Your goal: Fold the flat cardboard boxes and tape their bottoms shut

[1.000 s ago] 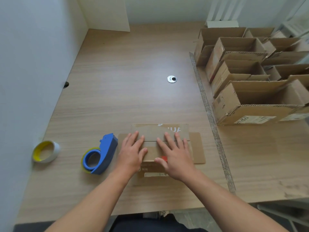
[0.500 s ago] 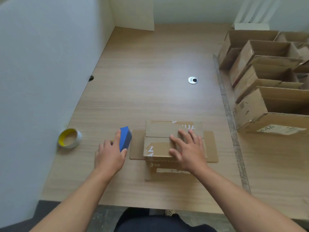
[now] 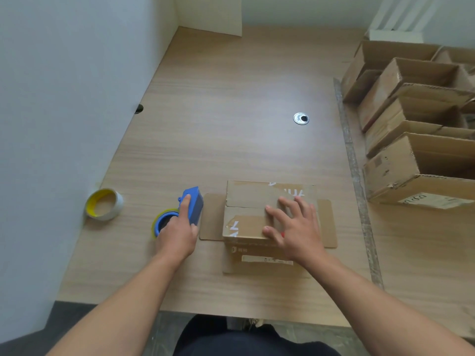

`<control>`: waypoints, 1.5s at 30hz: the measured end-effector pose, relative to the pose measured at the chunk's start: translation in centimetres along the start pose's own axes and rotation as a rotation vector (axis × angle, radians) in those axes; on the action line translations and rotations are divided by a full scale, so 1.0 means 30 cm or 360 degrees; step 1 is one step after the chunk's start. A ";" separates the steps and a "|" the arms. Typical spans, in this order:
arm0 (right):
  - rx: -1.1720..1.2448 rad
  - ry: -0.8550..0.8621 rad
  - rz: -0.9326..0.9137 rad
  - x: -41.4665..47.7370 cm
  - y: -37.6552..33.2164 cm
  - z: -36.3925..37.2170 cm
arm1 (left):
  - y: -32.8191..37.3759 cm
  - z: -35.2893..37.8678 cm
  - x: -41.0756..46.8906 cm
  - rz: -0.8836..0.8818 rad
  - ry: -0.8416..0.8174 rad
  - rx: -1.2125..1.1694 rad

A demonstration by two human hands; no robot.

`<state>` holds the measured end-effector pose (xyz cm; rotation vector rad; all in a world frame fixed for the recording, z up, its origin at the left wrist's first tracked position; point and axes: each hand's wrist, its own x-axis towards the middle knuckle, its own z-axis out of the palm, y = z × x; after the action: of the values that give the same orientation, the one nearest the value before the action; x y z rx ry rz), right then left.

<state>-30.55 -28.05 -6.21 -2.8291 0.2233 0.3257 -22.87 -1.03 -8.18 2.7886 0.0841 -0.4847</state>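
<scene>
Cardboard box, bottom up on bench: right hand flat, fingers spread, pinning flaps closed. Left hand grasps blue tape dispenser, likely for sealing them.

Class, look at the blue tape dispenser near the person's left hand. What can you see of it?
The blue tape dispenser looks like plastic. It has a boxy blue head and, nearer the person, a blue hub carrying a roll of yellowish tape. It rests on the wooden table, just left of the side flap of the cardboard box; whether they touch is unclear. The left hand grips it from above, forefinger along the head, hiding its middle.
</scene>
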 end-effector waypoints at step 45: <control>0.1772 0.0493 0.0209 -0.012 0.111 -0.015 | 0.360 -0.177 -0.013 0.1601 -0.0410 0.0399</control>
<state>-31.40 -31.29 -6.55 -1.7416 0.4734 -0.1864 -20.34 -9.66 -0.15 2.5085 -1.4188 -0.5749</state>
